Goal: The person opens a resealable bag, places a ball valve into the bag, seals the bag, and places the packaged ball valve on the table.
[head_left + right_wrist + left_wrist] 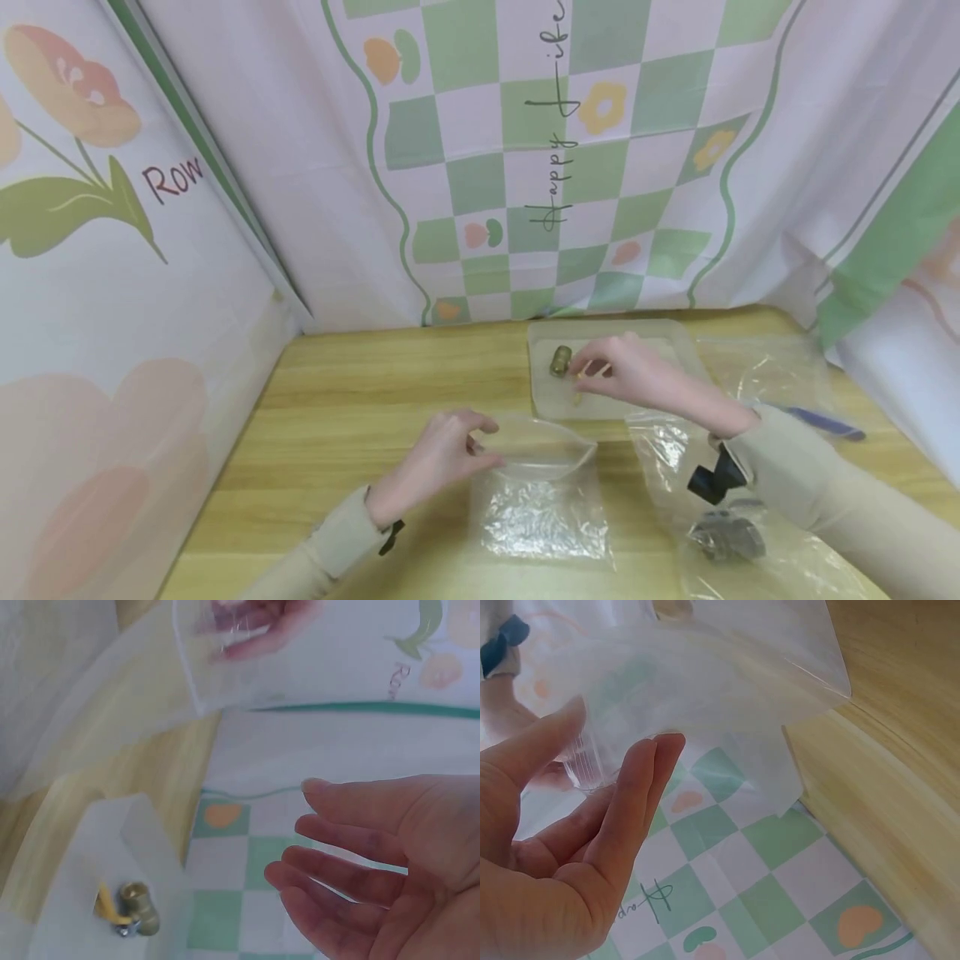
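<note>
My left hand (442, 454) grips the side of the mouth of a clear zip bag (543, 521) that lies on the table, its mouth spread apart. In the left wrist view, the bag's film (697, 682) passes between thumb and fingers. My right hand (637, 375) hovers over a whitish tray (546, 400), fingers loosely bent. Beside those fingertips is a brass valve (561, 361) with a yellow handle (112, 907). The right wrist view shows the valve on the tray, apart from the fingers, and the right hand holding nothing.
Another clear bag (663, 446) with a dark grey object (726, 535) lies under my right forearm. Behind it are a further clear bag (780, 367) and a slim blue-purple object (828, 423). Printed curtains (480, 183) hang along the wooden table's (352, 392) back and sides.
</note>
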A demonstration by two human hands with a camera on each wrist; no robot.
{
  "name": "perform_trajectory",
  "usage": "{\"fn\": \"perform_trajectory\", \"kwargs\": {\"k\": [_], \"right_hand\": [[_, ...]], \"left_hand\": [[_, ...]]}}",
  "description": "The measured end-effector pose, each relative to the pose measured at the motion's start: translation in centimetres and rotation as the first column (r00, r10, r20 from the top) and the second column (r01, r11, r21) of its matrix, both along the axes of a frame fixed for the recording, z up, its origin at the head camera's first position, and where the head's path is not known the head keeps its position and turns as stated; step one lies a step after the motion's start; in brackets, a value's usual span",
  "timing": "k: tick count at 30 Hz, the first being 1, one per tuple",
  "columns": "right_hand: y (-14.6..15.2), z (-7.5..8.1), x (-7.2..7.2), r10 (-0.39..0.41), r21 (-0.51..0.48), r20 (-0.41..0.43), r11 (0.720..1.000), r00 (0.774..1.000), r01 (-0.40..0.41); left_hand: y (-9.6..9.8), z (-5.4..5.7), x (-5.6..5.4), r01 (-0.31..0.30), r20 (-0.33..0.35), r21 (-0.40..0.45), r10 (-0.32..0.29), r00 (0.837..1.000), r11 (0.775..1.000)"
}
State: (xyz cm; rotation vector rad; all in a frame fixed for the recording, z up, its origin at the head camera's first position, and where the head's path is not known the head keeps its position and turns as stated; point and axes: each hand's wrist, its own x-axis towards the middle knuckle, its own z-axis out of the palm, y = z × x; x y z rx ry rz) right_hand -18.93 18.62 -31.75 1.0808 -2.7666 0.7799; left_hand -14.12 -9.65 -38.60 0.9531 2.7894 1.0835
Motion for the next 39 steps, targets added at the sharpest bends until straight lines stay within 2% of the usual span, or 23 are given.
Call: {"fn": "perform_trajectory", "kwargs": {"k": [5, 9, 18, 20, 25, 28, 33, 39], "right_hand": [[0.9, -0.6, -2.3, -0.074, 0.037, 0.077, 0.997, 0.994, 0.071], [1.5, -1.3, -4.0, -0.130, 0.063, 0.148, 0.990, 0.980, 0.122], [2.6, -3.5, -7.8, -0.188, 0.119, 0.258, 0.980, 0.948, 0.161], [2.7, -3.9, -8.4, -0.212, 0.120, 0.318, 0.976, 0.924, 0.182], [2.8, -4.9, -9.5, -0.249, 0.102, 0.487, 0.968, 0.837, 0.229], [2.7, -5.8, -10.0, -0.273, 0.114, 0.534, 0.961, 0.800, 0.252], [2.4, -7.1, -10.8, -0.315, 0.141, 0.564, 0.947, 0.763, 0.287], [1.9, -7.8, -11.5, -0.354, 0.164, 0.581, 0.933, 0.733, 0.320]], "left_hand": [[0.0, -0.1, 0.0, -0.006, 0.019, -0.008, 0.006, 1.000, 1.000], [0.0, -0.2, 0.1, -0.013, 0.039, -0.006, 0.013, 0.999, 1.000], [0.2, -0.4, 0.1, -0.020, 0.072, -0.005, 0.020, 0.997, 1.000], [0.2, -0.4, 0.1, -0.019, 0.072, -0.003, 0.020, 0.997, 1.000], [0.2, -0.4, -0.1, -0.018, 0.064, -0.005, 0.018, 0.998, 1.000], [0.3, -0.3, -0.1, -0.017, 0.067, -0.008, 0.018, 0.998, 1.000], [0.3, -0.3, -0.2, -0.022, 0.081, -0.014, 0.023, 0.996, 1.000], [0.4, -0.4, -0.3, -0.019, 0.091, -0.018, 0.021, 0.996, 1.000]]}}
